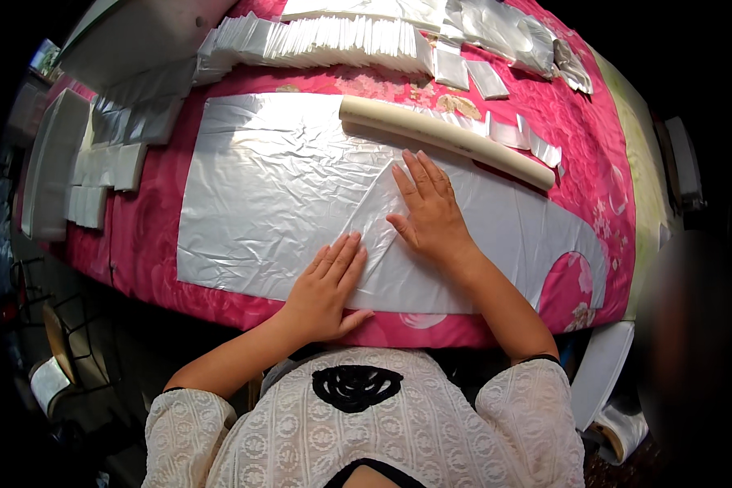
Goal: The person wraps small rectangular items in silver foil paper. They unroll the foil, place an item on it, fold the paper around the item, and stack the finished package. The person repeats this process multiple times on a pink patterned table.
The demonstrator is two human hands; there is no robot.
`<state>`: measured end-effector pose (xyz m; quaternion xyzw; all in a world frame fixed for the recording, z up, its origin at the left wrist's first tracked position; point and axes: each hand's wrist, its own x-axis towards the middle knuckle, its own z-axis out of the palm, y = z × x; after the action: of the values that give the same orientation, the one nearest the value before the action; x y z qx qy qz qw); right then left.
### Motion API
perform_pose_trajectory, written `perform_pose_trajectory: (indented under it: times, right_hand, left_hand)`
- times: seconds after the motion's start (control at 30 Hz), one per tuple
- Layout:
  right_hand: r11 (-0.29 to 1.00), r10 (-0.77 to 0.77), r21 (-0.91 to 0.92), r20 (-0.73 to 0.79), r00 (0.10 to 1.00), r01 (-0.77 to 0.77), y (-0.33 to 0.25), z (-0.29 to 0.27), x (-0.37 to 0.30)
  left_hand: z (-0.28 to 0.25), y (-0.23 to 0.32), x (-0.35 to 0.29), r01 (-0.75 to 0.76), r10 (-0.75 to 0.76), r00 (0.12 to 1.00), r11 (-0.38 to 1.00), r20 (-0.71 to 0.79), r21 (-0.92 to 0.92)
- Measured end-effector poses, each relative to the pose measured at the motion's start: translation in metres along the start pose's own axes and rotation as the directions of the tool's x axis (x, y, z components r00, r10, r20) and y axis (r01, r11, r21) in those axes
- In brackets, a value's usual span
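A large silvery-white plastic bag lies spread flat in front of me, wrinkled on its left part and smoother on the right, where a curved cut-out shows at the near corner. My left hand rests flat near the bag's front edge, fingers stretched out. Farther right and higher up, my right hand presses on the bag with its fingers spread. A diagonal crease or fold edge runs between the two hands. Lying across the bag's far right edge is a cream-coloured tube, just beyond my right fingertips. Neither hand holds anything.
A pink flowered cloth covers the table. Along the back stands a long row of folded white plastic packets. More folded stacks sit at the left beside a white box. Small folded pieces lie behind the tube.
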<state>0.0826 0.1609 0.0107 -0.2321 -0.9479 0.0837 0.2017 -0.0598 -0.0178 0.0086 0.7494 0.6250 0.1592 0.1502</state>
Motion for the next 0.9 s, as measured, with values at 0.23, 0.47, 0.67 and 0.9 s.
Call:
perform_pose_trajectory:
  times: [0.23,0.47,0.67,0.9]
  right_hand:
    - [0.915,-0.180,0.380,0.077,0.981,0.138,-0.036,-0.006,-0.044]
    - [0.874,-0.159,0.476,0.093,0.983,0.096,-0.028,-0.005,-0.042]
    - [0.851,-0.143,0.518,0.072,0.987,0.086,-0.028,-0.006,-0.036]
    - [0.891,-0.247,0.377,-0.062,0.967,0.252,-0.026,0.005,-0.045]
  left_hand:
    - [0.005,0.000,-0.007,-0.045,0.020,0.978,0.992,-0.208,-0.116]
    - [0.004,-0.012,-0.003,-0.216,0.203,0.936,0.976,-0.288,-0.014]
    - [-0.004,-0.009,0.001,-0.193,0.166,0.954,0.977,-0.251,-0.090]
    - [-0.017,-0.008,0.004,-0.374,0.335,0.908,0.919,-0.251,-0.128]
